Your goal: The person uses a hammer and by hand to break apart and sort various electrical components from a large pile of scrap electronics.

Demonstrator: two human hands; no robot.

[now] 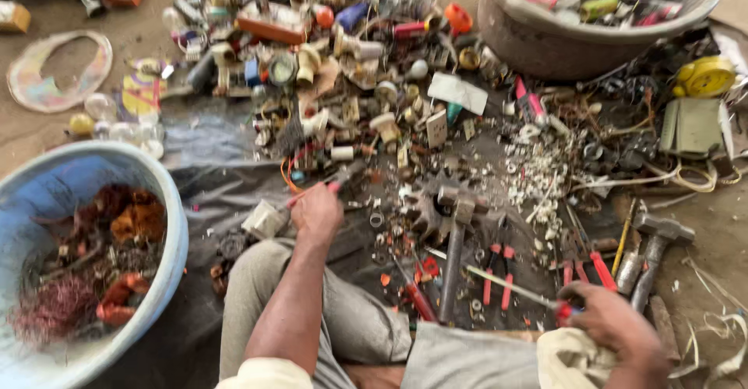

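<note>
On the dirt floor, amid a sprawl of electrical scrap, a person sits with knees drawn up in grey trousers. The left hand reaches forward, its fingers clamped on a thin red-handled tool that points toward the heap, just beside a small white plastic switch box. The right hand rests low at the right, its fingers closed around the red handle of a long screwdriver, whose metal shaft runs leftward across the dark sheet spread under the clutter.

Between the hands stands a toothed metal gear block with a hammer handle leaning against it. Red-handled pliers lie near the screwdriver's shaft, and a second hammer lies just beyond the right hand. At the left sits a blue basin holding tangled copper wire and reddish scraps. At the upper right stands a grey tub filled with mixed plastic parts. A yellow round casing lies near the right edge.
</note>
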